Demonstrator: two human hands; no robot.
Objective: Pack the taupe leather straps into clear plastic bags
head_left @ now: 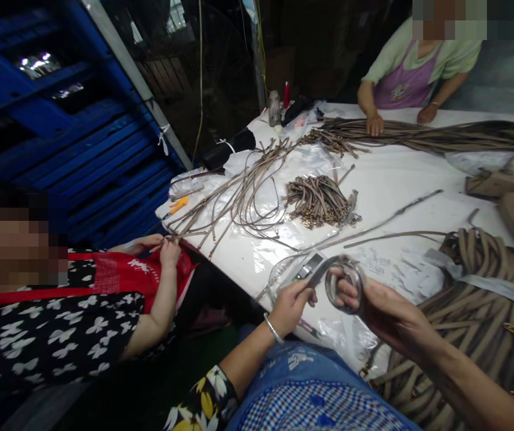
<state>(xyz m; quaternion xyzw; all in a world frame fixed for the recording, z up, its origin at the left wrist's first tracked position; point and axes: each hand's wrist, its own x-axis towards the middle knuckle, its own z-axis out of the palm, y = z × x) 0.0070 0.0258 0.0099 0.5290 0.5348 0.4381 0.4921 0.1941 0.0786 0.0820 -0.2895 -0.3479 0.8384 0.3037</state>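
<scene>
My right hand [373,302] is closed around a roll of clear tape [344,284], fingers through its core. My left hand [293,302] pinches the loose tape end [311,270] pulled off the roll, a silver bangle on its wrist. Both hands hover over the near edge of the white table [386,185]. A thick bundle of tan straps [472,311] lies just right of my right hand.
A seated person at left handles thin tan cords [234,197] with both hands. Another person at the far side presses long straps [418,134]. A heap of short straps with clasps [319,200], bottles [274,108], orange pliers [178,205] and blue racks [81,143] are around.
</scene>
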